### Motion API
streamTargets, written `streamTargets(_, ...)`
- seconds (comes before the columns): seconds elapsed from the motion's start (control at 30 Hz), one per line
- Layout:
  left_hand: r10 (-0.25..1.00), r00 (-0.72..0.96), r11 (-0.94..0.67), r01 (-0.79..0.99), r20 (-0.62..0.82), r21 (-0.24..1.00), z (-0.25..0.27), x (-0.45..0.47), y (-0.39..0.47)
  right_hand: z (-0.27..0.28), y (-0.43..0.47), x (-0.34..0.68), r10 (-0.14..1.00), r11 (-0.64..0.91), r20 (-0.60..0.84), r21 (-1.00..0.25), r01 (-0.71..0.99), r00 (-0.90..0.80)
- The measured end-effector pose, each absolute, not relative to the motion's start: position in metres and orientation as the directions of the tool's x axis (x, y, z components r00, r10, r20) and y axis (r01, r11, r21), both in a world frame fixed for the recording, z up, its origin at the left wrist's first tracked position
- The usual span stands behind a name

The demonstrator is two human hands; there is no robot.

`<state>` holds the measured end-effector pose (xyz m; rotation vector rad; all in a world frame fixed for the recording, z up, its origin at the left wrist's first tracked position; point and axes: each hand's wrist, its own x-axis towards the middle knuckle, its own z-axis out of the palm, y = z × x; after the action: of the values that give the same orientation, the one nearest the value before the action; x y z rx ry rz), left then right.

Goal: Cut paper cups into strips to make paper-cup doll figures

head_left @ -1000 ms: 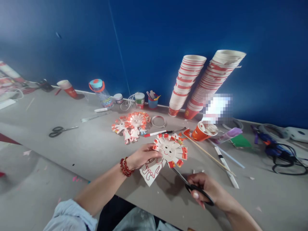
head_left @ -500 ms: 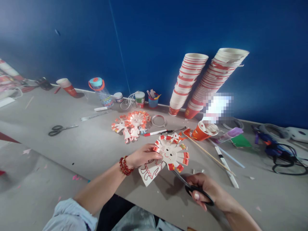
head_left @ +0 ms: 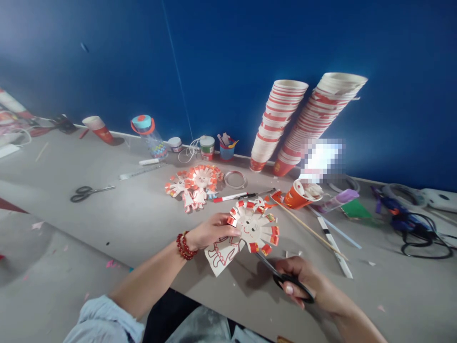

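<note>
My left hand [head_left: 216, 232] is closed on a paper doll [head_left: 254, 227] at the front middle of the table. The doll has a round white face with drawn eyes and a smile, ringed by cut strips with curled red ends. Its body is a white paper piece [head_left: 222, 257] with a dress outlined in red. In my right hand [head_left: 299, 281] are black-handled scissors [head_left: 264, 262], gripped by the loops. Their blades point up and left, with the tips at the doll's lower edge, partly hidden behind it. Whether the blades touch the paper, I cannot tell.
Finished-looking paper dolls [head_left: 198, 186] lie behind my left hand. Tall leaning cup stacks [head_left: 278, 124] stand against the blue wall. An orange cup [head_left: 299, 194] holds paper scraps. A wooden stick [head_left: 310, 229], a white marker [head_left: 335, 247] and a cable [head_left: 421, 233] lie right; other scissors [head_left: 89, 192] lie left.
Very little differs. The view has shifted slightly, and my right hand with the scissors sits a touch further left. My left hand keeps its hold on the paper doll.
</note>
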<state>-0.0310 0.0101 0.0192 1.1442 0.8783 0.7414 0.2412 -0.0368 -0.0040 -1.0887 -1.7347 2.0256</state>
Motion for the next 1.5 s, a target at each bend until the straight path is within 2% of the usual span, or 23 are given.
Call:
streamTargets(0.17,0.842,0.479,0.320,-0.074,-0.248,0.945,0.019,-0.031,0.010,-0.007,-0.037,0.242,0.662,-0.242,-0.367,-0.930,0.277,-0.653)
streamTargets(0.33,0.855,0.462,0.331,-0.136,-0.236,0.934,0.019,-0.031,0.009,-0.001,-0.036,0.237,0.703,-0.145,-0.358,-0.918,0.369,-0.614)
streamTargets(0.5,0.919,0.317,0.312,-0.221,-0.234,0.924,0.012,-0.028,0.008,0.008,-0.035,0.237,0.659,-0.106,-0.433,-0.863,0.495,-0.615)
streamTargets(0.73,0.954,0.257,0.239,-0.343,-0.155,0.909,0.010,-0.021,0.008,0.016,-0.029,0.242,0.779,0.102,-0.291,-0.815,0.571,-0.555)
streamTargets(0.9,0.954,0.217,0.278,-0.389,-0.206,0.878,0.012,-0.015,0.005,0.013,-0.030,0.240,0.803,-0.012,-0.298,-0.874,0.486,-0.516)
streamTargets(1.0,0.918,0.277,0.382,-0.433,-0.282,0.816,0.014,-0.013,0.004,0.012,-0.032,0.240,0.740,-0.121,-0.334,-0.920,0.373,-0.584)
streamTargets(1.1,0.876,0.341,0.473,-0.457,-0.343,0.754,0.014,-0.012,0.005,0.011,-0.033,0.240,0.698,-0.167,-0.333,-0.937,0.308,-0.635)
streamTargets(1.23,0.875,0.331,0.479,-0.484,-0.353,0.732,0.013,-0.011,0.006,0.010,-0.032,0.239,0.765,-0.149,-0.332,-0.925,0.350,-0.552)
streamTargets(1.3,0.879,0.322,0.473,-0.497,-0.352,0.727,0.012,-0.010,0.007,0.009,-0.031,0.238,0.800,-0.106,-0.312,-0.914,0.391,-0.512)
streamTargets(1.37,0.874,0.331,0.483,-0.502,-0.356,0.718,0.012,-0.010,0.007,0.007,-0.031,0.239,0.841,0.010,-0.228,-0.900,0.436,-0.491)
streamTargets(1.5,0.865,0.346,0.497,-0.505,-0.362,0.706,0.011,-0.011,0.007,0.005,-0.031,0.240,0.903,0.246,-0.041,-0.767,0.593,-0.428)
